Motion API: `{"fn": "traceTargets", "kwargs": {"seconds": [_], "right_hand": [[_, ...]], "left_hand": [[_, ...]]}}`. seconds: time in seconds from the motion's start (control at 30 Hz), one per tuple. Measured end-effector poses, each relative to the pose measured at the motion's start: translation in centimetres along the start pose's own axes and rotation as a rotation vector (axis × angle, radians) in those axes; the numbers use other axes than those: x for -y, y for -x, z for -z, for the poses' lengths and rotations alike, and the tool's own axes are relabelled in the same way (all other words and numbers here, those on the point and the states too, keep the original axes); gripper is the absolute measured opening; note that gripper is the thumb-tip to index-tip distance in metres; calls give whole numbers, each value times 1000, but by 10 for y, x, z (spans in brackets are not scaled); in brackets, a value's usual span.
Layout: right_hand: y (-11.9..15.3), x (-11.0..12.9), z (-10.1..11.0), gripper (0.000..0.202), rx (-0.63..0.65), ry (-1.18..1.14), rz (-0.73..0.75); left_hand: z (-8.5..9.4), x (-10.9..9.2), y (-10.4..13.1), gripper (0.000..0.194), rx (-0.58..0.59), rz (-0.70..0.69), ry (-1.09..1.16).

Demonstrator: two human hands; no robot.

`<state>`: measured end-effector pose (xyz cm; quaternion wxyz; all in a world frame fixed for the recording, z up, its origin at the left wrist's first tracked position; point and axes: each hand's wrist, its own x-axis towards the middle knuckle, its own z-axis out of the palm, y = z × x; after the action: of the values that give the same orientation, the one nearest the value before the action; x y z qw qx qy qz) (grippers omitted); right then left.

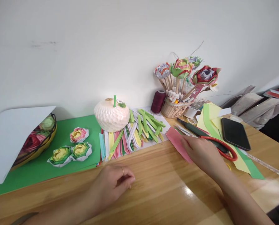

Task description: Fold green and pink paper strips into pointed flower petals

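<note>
Wooden tabletop [158, 190] bears pink paper [174, 141] under the right fingers [187, 144], whose pinch I cannot tell; left fingers [127, 171] curl together.

Dark phone [235, 133] at right, pale coconut [111, 117] with green straw [115, 101], maroon thread spool [158, 102], faint scuffs [52, 42] on white wall [106, 37]

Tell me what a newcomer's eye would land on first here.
The bunch of paper flowers comes first, rising from a basket near the wall. Left of it, a round white object with a green straw stands out. Nearer, the right hand touches pink paper.
</note>
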<state>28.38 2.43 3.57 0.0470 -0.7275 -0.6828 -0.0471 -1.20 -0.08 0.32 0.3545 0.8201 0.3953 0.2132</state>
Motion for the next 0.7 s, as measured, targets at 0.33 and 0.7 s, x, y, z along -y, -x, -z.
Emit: {"fn": "traceTargets", "kwargs": {"seconds": [0.33, 0.7], "right_hand": [[11, 12, 1, 50, -312, -272, 227], [32, 72, -6, 52, 264, -883, 485]], "left_hand": [[-1, 3, 2, 21, -32, -3, 43], [-2, 0, -3, 25, -208, 116, 212]]}}
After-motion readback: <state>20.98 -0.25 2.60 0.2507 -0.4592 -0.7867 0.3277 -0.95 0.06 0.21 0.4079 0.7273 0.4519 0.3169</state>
